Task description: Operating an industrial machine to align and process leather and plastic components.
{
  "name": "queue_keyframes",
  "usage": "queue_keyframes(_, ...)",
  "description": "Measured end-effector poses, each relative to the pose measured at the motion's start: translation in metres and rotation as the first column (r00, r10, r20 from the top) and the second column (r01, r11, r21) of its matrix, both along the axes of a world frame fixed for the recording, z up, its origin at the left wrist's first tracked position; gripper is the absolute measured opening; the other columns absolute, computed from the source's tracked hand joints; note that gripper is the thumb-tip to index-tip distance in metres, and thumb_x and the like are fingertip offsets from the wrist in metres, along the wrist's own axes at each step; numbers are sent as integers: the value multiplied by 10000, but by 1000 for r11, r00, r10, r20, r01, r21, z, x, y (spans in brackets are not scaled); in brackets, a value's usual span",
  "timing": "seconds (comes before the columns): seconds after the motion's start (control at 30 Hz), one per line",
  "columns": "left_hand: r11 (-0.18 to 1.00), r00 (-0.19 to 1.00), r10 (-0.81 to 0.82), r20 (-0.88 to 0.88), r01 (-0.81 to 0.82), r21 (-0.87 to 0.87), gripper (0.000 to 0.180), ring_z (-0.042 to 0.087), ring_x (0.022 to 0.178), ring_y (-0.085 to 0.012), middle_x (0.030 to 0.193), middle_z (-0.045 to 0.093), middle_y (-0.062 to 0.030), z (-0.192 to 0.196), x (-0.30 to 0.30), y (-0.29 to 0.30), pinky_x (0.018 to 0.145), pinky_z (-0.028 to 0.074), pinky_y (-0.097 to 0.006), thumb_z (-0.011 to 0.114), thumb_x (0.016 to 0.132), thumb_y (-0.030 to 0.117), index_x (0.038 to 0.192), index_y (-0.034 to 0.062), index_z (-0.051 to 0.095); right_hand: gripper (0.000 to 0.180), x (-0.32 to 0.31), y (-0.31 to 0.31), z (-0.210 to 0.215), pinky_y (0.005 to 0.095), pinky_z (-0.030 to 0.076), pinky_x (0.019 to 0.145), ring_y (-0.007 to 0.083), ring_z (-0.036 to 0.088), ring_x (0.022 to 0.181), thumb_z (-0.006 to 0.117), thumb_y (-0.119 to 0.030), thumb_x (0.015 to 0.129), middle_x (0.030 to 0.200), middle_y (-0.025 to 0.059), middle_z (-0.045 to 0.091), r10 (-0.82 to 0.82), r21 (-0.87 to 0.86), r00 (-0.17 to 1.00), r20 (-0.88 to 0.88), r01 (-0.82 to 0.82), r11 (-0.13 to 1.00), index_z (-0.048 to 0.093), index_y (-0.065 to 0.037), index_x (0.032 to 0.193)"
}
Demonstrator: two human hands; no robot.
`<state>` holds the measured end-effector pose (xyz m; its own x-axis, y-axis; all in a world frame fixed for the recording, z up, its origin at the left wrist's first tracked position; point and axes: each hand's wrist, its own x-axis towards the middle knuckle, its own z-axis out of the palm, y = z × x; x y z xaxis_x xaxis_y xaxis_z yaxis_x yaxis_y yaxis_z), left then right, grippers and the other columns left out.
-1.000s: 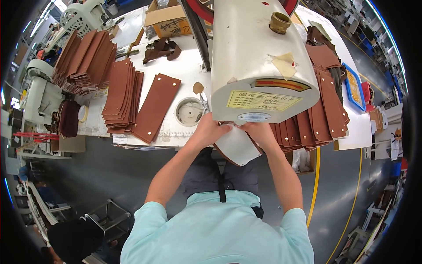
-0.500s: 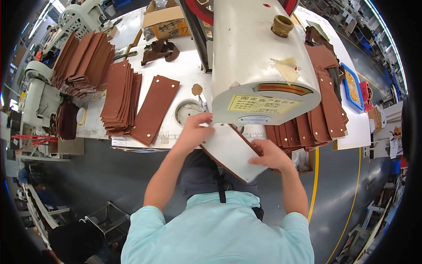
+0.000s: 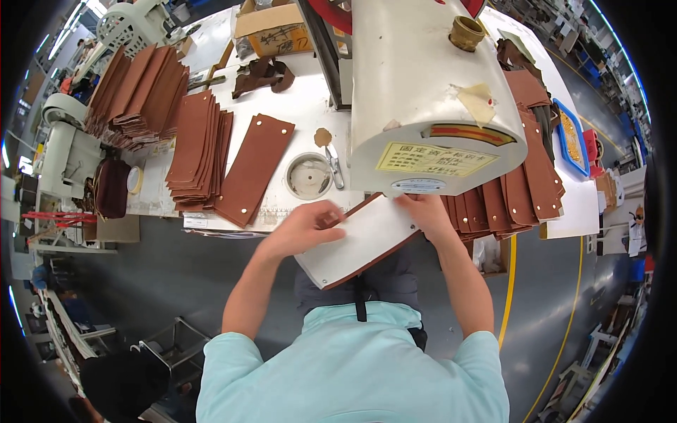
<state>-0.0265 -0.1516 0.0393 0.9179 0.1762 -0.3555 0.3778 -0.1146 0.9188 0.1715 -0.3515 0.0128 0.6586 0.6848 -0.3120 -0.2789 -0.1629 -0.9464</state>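
A flat rectangular panel (image 3: 361,236), with a white underside, brown edging and small metal studs near its corners, is held at a slant above my lap. My right hand (image 3: 423,211) is closed on its far right end, just under the white machine head (image 3: 430,106); the fingertips are partly hidden there. Across the panel's left edge lies my left hand (image 3: 307,229), its thumb over the white face and its fingers curled at the edge, slightly blurred. A single brown panel (image 3: 255,169) with bright studs lies on the white table (image 3: 310,88), beside a stack of brown panels (image 3: 194,151).
Taller brown stacks (image 3: 144,92) stand at the far left. More studded panels (image 3: 525,180) fan out right of the machine, near a blue tray (image 3: 571,137) of small golden parts. A round metal dish (image 3: 309,176), a cardboard box (image 3: 278,32) and dark scraps (image 3: 264,76) are on the table.
The panel has been turned, so its near end now points left instead of right. My right hand moved up to its far end; my left hand slid nearer along its left edge.
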Motion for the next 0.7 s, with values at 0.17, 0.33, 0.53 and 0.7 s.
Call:
queue_keyframes(0.17,993,982,53,182,-71,92,284,652,774,-178,938,713,-89,-11,51,-35,756,533,-316,707,881,142,1134,15,684,304,0,10,4,309,541,832,176,660,983,665,34,878,1105,108,707,92,-75,988,122,-83,994,648,67,1180)
queue_keyframes(0.33,989,989,104,102,-114,93,289,644,709,-203,826,704,-115,-32,66,-35,716,524,-329,702,875,147,1127,8,695,339,6,13,-5,320,548,806,183,667,946,702,16,844,1080,111,716,97,-77,962,253,-80,994,663,33,1181)
queue_keyframes(0.53,982,966,169,197,-181,45,225,611,660,-203,763,680,-107,-32,66,-33,677,511,-333,709,864,129,1042,-7,699,373,5,18,-5,327,549,802,192,670,937,746,-15,812,1072,111,721,126,-111,928,350,-92,989,674,9,1177)
queue_keyframes(0.7,978,967,175,184,-192,83,210,595,681,-174,755,651,-81,-37,68,-37,680,508,-325,732,830,104,1003,-5,688,380,5,15,-2,338,551,811,197,675,950,765,-15,801,1079,105,725,101,-127,952,288,-67,990,681,-4,1171)
